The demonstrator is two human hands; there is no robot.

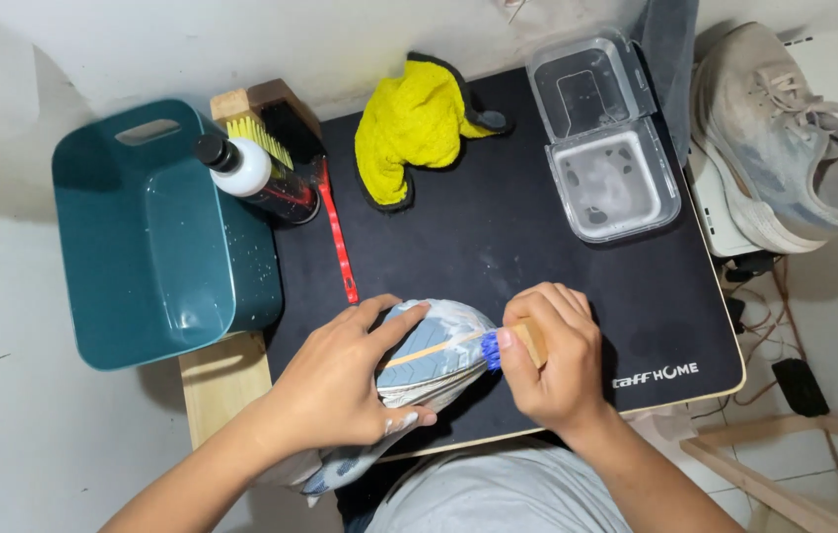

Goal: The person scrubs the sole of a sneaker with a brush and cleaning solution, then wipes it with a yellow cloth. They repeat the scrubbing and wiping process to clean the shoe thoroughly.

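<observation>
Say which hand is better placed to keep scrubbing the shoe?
Right, probably. The right hand already grips the blue-bristled brush, bristles against the shoe. The left hand clasps the shoe, steadying it.

Teal plastic basket [157, 237] sat left of the black mat [498, 227]; a dark-capped bottle [251, 176] and a red-handled brush [338, 237] beside it, a yellow cloth [414, 123], a clear lidded container [606, 138], and a spare sneaker [784, 128] at right.
</observation>
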